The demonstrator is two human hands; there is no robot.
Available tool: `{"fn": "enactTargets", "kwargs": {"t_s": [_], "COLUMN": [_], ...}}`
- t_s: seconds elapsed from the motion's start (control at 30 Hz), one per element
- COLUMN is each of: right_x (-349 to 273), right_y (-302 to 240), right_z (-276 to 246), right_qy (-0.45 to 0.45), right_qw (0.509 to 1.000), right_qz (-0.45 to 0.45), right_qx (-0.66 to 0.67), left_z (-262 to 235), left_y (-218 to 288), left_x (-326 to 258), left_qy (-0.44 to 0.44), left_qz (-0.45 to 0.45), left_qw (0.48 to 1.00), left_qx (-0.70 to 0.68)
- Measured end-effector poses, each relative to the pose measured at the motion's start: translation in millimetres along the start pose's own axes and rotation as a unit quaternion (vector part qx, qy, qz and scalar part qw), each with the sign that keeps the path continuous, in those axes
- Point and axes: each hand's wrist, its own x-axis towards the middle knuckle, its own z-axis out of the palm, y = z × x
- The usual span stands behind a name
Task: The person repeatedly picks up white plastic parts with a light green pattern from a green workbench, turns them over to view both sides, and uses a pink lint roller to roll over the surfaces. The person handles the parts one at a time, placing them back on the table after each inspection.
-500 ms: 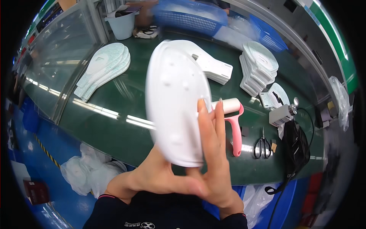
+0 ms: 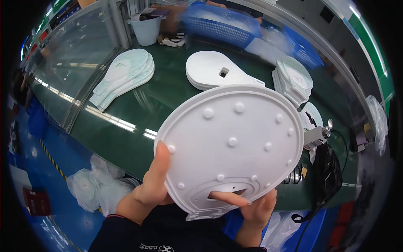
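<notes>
A white moulded plastic panel [image 2: 201,147], rounded and raised-rimmed with small round bosses, faces up in front of me. My left hand [image 2: 152,180] grips its left edge, the thumb on the rim. At the near right edge my right hand [image 2: 258,208] holds it too, one finger showing through the dark opening. Behind the panel lies a short stack of white paddle-shaped panels [image 2: 205,69] with a square hole. The held panel covers the spot where the pink-handled roller lay and hides part of the scissors [image 2: 297,174].
Panels with greenish film [image 2: 126,71] lie at the left, and a taller stack [image 2: 291,80] at the right. A white bottle with a metal top [image 2: 315,136] stands by a black bag [image 2: 325,168]. At the back are a pale bucket [image 2: 145,31] and a blue basket [image 2: 218,27].
The panel has turned from nearly edge-on to broad face up and come lower and to the right. My hands have moved apart, one to each side of it.
</notes>
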Motion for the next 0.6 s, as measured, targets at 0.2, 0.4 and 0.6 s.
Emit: {"fn": "enactTargets", "kwargs": {"t_s": [0.2,0.4,0.6], "right_x": [-13,-14,-6], "right_y": [2,-3,-5], "right_z": [5,9,15], "right_qy": [-0.023,-0.010,0.009], "right_qw": [0.990,0.989,0.992], "right_qz": [0.044,0.074,0.068], "right_qx": [0.129,0.126,0.104], "left_z": [-5,-7,-8], "left_y": [-8,-6,0], "left_x": [-4,-9,-15], "left_qy": [-0.041,0.018,0.053], "left_qz": [0.039,0.041,0.046], "left_qw": [0.994,0.998,0.971], "left_qx": [-0.090,0.040,0.227]}}
